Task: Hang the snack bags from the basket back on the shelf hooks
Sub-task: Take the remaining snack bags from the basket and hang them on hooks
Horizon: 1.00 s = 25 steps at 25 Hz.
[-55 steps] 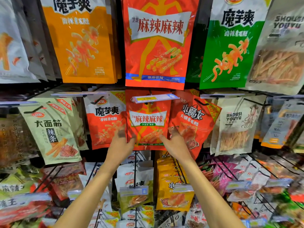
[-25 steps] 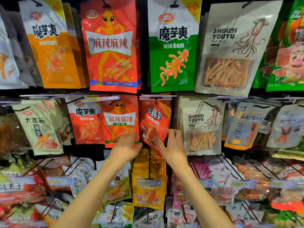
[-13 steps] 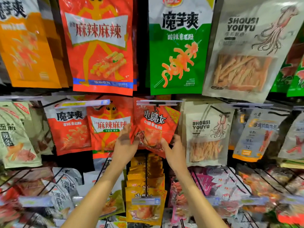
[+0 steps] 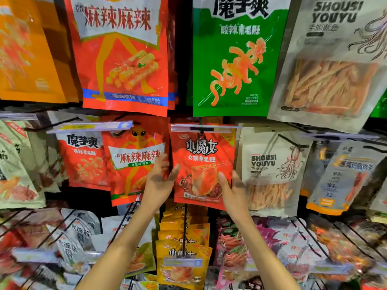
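Red bag [image 4: 203, 151]: middle row, top edge tucked under a price strip [image 4: 219, 128], between an alien bag [image 4: 134, 162] and a squid bag [image 4: 272, 164].
Left hand [image 4: 159, 182]: pinches the red bag's lower left edge, thumb in front.
Right hand [image 4: 232, 192]: grips its lower right edge, thumb on the front.
Below: yellow bags [image 4: 182, 250], hanging in a stack.

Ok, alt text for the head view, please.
Two bare hands hold a hanging red snack bag: the left hand at its left edge, the right hand at its lower right edge, thumbs on the front. An alien-print red bag hangs to its left, a pale squid bag to its right.
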Motion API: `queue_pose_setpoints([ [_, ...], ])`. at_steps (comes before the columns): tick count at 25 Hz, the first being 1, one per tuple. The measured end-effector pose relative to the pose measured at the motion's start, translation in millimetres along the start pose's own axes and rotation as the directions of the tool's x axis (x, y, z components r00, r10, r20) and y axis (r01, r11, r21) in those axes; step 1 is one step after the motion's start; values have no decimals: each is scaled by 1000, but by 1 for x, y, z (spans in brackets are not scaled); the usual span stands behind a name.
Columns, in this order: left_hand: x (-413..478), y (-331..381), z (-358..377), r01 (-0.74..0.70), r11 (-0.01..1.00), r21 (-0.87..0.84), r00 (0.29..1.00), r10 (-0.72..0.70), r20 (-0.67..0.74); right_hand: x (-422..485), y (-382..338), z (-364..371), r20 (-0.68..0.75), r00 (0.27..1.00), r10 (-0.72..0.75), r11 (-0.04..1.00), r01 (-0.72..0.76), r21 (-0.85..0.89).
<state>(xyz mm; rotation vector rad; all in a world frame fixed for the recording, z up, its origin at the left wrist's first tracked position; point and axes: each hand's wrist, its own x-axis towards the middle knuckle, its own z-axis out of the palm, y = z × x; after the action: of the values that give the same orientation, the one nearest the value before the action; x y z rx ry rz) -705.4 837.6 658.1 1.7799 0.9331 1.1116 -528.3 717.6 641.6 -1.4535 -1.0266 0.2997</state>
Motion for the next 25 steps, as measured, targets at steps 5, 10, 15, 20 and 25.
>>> queue_pose_setpoints([
  [5, -13, 5, 5, 20, 996, -83, 981, -4, 192, -3, 1, 7, 111, 992, 55, 995, -63, 75],
  [10, -15, -4, -5, 2, 997, -81, 977, 15, 213, -2, 0, 16, 155, 988, -12, 995, -2, 95],
  [15, -12, -9, -5, -19, 994, -105, 979, 40, 198, -2, -1, 21, 122, 992, -20, 993, 5, 114],
  [20, -12, -7, 4, 6, 995, -99, 977, 15, 213, -1, 2, 11, 105, 994, 29, 995, -39, 91],
  [25, -4, -20, 2, -24, 997, -80, 982, 39, 186, 4, 4, 16, 109, 994, 27, 995, -37, 90],
])
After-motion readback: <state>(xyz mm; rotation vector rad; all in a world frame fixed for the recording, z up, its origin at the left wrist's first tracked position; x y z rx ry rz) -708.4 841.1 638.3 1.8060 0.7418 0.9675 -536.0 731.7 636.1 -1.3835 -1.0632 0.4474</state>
